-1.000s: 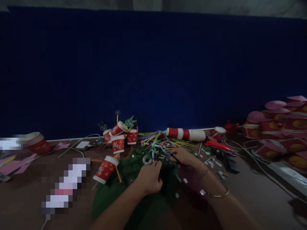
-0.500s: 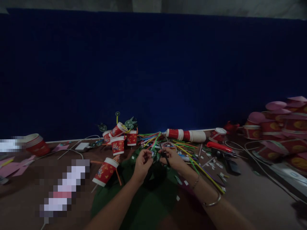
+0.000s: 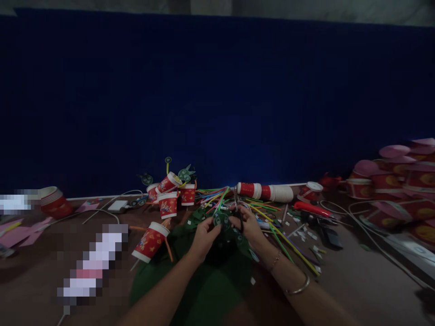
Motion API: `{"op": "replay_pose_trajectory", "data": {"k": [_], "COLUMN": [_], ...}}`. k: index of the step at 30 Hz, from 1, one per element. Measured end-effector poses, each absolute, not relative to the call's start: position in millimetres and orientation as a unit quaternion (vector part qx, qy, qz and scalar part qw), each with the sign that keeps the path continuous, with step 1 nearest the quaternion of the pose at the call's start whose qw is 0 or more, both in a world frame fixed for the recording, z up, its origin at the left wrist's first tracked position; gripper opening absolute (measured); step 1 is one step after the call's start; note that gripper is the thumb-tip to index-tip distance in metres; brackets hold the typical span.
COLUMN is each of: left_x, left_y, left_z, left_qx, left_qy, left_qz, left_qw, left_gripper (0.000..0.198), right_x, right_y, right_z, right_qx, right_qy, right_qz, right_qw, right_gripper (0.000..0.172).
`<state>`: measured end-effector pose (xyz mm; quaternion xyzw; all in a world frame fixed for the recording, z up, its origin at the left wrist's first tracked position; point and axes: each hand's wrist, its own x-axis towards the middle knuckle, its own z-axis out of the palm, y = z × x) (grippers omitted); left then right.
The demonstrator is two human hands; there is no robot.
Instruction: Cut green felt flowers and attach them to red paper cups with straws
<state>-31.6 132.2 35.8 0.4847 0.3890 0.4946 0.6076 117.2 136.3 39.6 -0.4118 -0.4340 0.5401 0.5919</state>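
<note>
On the left of a dim brown table [image 3: 340,280], a red paper cup [image 3: 150,242] lies tipped over. At centre, above a green sheet [image 3: 210,290], the left hand [image 3: 204,235] pinches a small green disc [image 3: 221,220], and the right hand [image 3: 248,226] pinches its other edge. Coloured straws [image 3: 220,195] and stacked cups [image 3: 267,191] lie beyond, toward the right.

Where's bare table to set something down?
Two patches: table right of the right forearm, up to the power strip; and between the pink paper and tipped red cup. Crowded around the left hand, pinching a green cut-out, and right hand: straws, scraps.
</note>
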Motion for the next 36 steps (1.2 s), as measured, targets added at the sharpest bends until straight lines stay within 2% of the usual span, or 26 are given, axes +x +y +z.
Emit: {"op": "replay_pose_trajectory", "data": {"k": [4, 12, 19, 26, 32, 36], "left_x": [-31.9, -34.5, -30.6, -30.7, -30.9, -30.6], "left_y": [132.8, 135.1, 134.8, 133.0, 132.4, 132.0], "left_z": [38.3, 43.8, 38.9, 39.9, 40.0, 40.6], "left_qx": [0.405, 0.317, 0.318, 0.411, 0.418, 0.417], "left_qy": [0.393, 0.43, 0.435, 0.405, 0.405, 0.403], "left_qz": [0.548, 0.58, 0.593, 0.588, 0.573, 0.573], "left_qw": [0.618, 0.615, 0.598, 0.566, 0.577, 0.579], "left_gripper": [0.029, 0.03, 0.029, 0.026, 0.029, 0.028], "right_x": [114.8, 102.5, 94.9, 94.4, 94.8, 95.4], "right_y": [133.1, 120.3, 115.9, 117.0, 118.1, 117.9], "right_z": [32.1, 29.1, 31.5, 23.7, 22.7, 22.6], "right_qx": [-0.366, -0.333, -0.318, -0.352, -0.341, -0.339], "right_qy": [-0.463, -0.573, -0.582, -0.555, -0.557, -0.56], "right_qz": [0.563, 0.586, 0.569, 0.573, 0.566, 0.56], "right_qw": [0.578, 0.467, 0.486, 0.49, 0.503, 0.508], "right_gripper": [0.034, 0.031, 0.03, 0.028, 0.028, 0.022]}}
